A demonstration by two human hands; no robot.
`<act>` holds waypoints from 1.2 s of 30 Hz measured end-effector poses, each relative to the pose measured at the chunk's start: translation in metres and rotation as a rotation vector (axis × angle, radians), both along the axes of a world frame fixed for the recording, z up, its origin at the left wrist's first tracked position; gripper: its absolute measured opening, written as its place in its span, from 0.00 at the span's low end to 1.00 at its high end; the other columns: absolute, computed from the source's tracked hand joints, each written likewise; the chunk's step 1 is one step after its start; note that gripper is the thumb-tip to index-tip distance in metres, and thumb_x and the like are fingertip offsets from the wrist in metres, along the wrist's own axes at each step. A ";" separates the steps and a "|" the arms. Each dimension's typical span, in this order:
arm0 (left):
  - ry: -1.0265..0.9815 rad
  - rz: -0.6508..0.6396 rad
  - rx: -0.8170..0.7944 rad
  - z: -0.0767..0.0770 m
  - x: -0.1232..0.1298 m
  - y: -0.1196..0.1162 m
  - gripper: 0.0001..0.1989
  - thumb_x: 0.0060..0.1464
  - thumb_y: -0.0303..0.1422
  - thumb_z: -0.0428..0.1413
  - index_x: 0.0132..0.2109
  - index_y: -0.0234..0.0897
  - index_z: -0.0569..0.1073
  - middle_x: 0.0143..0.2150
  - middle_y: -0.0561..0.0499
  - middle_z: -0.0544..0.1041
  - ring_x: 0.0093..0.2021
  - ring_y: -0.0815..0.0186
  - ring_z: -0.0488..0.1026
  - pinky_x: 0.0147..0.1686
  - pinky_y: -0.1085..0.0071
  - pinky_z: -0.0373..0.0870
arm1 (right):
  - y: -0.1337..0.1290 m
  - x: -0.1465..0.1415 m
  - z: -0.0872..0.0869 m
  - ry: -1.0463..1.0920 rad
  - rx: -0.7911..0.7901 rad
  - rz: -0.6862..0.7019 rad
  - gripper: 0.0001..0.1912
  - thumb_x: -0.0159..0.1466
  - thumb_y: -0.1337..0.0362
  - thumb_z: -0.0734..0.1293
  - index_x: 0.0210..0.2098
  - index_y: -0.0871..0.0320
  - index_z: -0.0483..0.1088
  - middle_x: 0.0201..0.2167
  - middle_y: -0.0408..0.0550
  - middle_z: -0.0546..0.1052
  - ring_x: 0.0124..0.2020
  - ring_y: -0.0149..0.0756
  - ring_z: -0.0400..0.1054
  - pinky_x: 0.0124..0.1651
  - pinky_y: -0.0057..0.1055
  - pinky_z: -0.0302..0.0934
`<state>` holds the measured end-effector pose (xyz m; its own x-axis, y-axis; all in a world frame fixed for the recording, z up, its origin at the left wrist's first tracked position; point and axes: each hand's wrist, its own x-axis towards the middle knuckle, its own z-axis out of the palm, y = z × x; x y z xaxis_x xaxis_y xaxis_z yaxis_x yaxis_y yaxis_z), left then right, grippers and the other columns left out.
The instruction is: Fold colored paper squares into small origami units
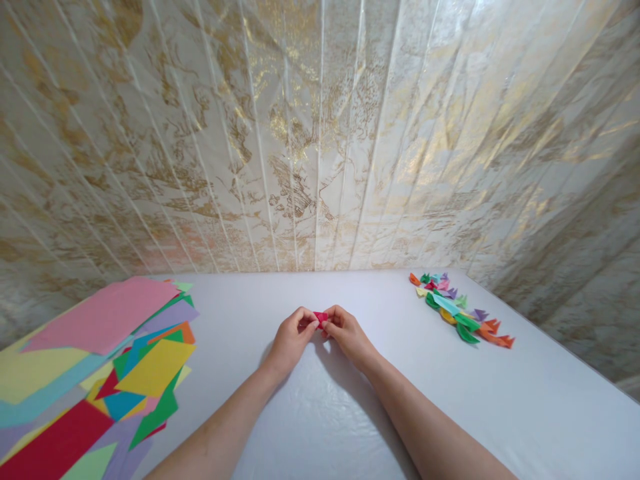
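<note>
A small folded piece of red paper (321, 320) is held up between both hands near the middle of the white table (310, 413). My left hand (295, 337) pinches its left side between thumb and fingers. On the right side, my right hand (345, 333) grips the same piece, thumb and fingertips pressed together. The fingertips of the two hands are close together and cover part of the paper, so its full shape is hidden.
Loose coloured paper sheets, with a large pink one (115, 313) and a yellow one (159, 367), overlap at the left. Small folded paper pieces (467, 323) lie in a group at the right. A patterned curtain (300, 133) hangs behind the table.
</note>
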<state>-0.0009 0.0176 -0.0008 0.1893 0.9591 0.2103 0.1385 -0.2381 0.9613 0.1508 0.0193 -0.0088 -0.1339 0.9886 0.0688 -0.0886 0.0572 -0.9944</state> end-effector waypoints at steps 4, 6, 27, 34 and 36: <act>-0.015 0.006 0.010 -0.002 0.000 0.001 0.05 0.53 0.34 0.54 0.32 0.38 0.68 0.32 0.54 0.75 0.34 0.67 0.72 0.39 0.71 0.68 | -0.001 -0.001 0.000 -0.056 0.025 0.009 0.10 0.54 0.60 0.70 0.29 0.57 0.65 0.21 0.39 0.70 0.24 0.30 0.65 0.31 0.29 0.59; -0.007 0.015 0.021 -0.002 0.000 0.000 0.05 0.53 0.34 0.54 0.32 0.38 0.68 0.31 0.55 0.74 0.34 0.67 0.72 0.39 0.71 0.68 | -0.002 -0.001 0.001 -0.085 0.042 0.005 0.10 0.56 0.59 0.69 0.28 0.57 0.64 0.21 0.39 0.70 0.24 0.31 0.64 0.31 0.29 0.59; -0.028 0.093 -0.004 -0.003 0.004 -0.001 0.06 0.51 0.34 0.54 0.30 0.38 0.67 0.28 0.55 0.73 0.30 0.68 0.71 0.35 0.72 0.67 | -0.005 -0.001 0.003 -0.277 0.135 -0.025 0.11 0.60 0.57 0.63 0.26 0.56 0.62 0.19 0.39 0.69 0.23 0.31 0.62 0.29 0.27 0.55; -0.005 0.113 0.037 -0.002 0.005 -0.001 0.05 0.51 0.32 0.55 0.29 0.38 0.68 0.28 0.55 0.73 0.30 0.67 0.72 0.35 0.72 0.68 | -0.006 -0.002 0.005 -0.269 0.132 -0.018 0.10 0.60 0.58 0.63 0.26 0.56 0.62 0.19 0.39 0.68 0.23 0.30 0.62 0.30 0.27 0.55; 0.000 0.116 0.047 -0.003 0.004 -0.001 0.04 0.51 0.32 0.55 0.30 0.38 0.68 0.27 0.56 0.73 0.30 0.68 0.72 0.35 0.72 0.68 | -0.007 -0.002 0.005 -0.272 0.130 -0.018 0.10 0.60 0.58 0.63 0.26 0.56 0.62 0.19 0.38 0.68 0.23 0.30 0.62 0.29 0.27 0.54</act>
